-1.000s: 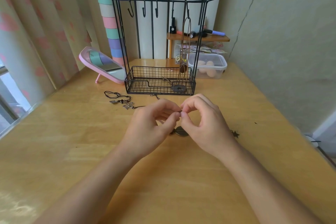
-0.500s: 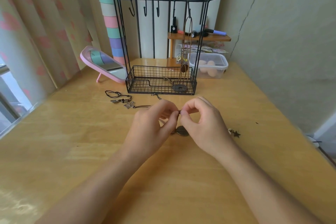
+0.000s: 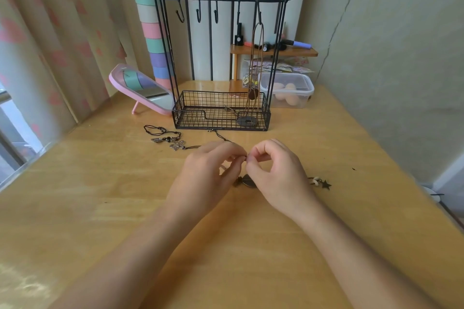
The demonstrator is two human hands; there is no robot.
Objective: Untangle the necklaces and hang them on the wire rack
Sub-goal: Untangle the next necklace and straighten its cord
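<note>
Both hands are at the knot. The left hand (image 3: 208, 173) and right hand (image 3: 278, 175) each pinch the thin dark cord (image 3: 221, 136) between thumb and forefinger, their tips almost meeting and the other fingers curled in. The snag itself is hidden by those fingertips, so it may be a true knot or just a crossing. This necklace lies on the wooden table (image 3: 100, 208) in front of the wire rack (image 3: 190, 118), with its dark pendant (image 3: 247, 181) under the hands and a star charm (image 3: 326, 184) off to the right. Pulling the ends apart would likely tighten the knot. It is better to roll the cord between the fingertips to open a loop, then feed the lighter end back through. The pendant should stay resting on the table so its weight doesn't tug. One brown-corded necklace (image 3: 252, 94) already hangs, the other hooks (image 3: 198, 14) are bare, and the flower pendant (image 3: 177, 145) bundle is still waiting.
</note>
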